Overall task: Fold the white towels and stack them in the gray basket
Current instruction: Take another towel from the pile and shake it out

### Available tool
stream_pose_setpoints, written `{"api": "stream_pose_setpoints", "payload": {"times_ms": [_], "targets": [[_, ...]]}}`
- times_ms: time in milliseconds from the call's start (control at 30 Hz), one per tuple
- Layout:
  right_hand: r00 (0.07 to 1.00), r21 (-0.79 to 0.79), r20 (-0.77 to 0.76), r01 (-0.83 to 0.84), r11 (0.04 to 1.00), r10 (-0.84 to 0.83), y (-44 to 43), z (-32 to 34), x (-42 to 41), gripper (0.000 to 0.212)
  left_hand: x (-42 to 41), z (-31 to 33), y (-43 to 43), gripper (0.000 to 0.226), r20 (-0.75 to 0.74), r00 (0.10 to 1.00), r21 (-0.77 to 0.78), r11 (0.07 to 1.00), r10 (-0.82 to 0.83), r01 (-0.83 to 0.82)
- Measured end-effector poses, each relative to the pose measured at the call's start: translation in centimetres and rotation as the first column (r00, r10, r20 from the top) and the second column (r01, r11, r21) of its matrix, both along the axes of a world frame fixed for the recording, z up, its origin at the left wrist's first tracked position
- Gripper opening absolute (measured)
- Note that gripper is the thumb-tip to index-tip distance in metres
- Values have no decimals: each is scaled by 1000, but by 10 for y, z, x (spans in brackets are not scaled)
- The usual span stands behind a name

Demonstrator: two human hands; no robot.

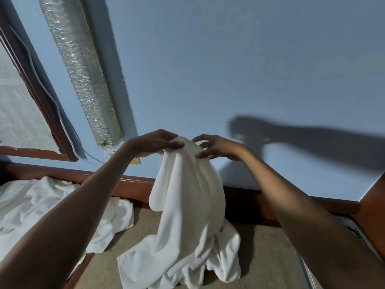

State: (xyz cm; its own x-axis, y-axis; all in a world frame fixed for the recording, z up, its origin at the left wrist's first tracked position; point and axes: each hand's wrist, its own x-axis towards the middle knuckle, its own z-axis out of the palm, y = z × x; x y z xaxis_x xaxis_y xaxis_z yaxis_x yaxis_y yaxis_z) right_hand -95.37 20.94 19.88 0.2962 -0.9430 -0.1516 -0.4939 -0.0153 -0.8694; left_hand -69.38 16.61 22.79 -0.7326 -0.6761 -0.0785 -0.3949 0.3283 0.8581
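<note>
- Pale blue wall (229,69) behind, with a silvery ribbed duct (81,69) slanting down it and a dark wooden window frame (31,90) at far left; below, a wooden ledge (133,184) bordering a tan surface (270,257).
- In hand, by judgement: the opening of a fold, namely lifting one white towel (187,195) and hunting for its edge or corners; nothing folded yet in view.
- Left hand (154,146): fingers curled over the towel's top, thumb pressed against them, pinching the cloth.
- Right hand (218,149): fingers spread and bent, tips on the top fold just beside the left hand; firm pinch or mere touch, impossible to tell.
- Towel held up in front of the wall, bunched into a rounded hump at the top, falling in long soft pleats, with its lower part crumpled on the tan surface; thick, limp and plain white, with what may be a small tag near the bottom hem.
- Heap of white towels (41,205) lying rumpled at left, against the ledge, apart from the held one.
- Gray basket: not plainly in view; a pale perforated edge (354,232) at far right, too cropped to name.
- Next, by judgement: sliding the hands apart along the top hem to two corners, shaking the cloth flat, then bringing the corners together; needs a secure grip on the right and enough lift to clear the bottom from the surface.
</note>
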Motion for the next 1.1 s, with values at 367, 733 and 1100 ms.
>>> {"api": "stream_pose_setpoints", "payload": {"times_ms": [367, 733, 1100], "targets": [[981, -142, 162, 126, 982, -103, 3, 4, -7, 18, 0, -20, 11, 37, 126, 992, -24, 1000, 20, -18], [856, -368, 192, 517, 773, -481, -6, 5, -37, 28, -16, -24, 12, 37, -92, 960, -226, 934, 264, -278], [599, -453, 122, 743, 493, -792, 1, 5, -72, 37, 23, -12, -9, 34, -91, 952, -269, 913, 292, -305]]}}
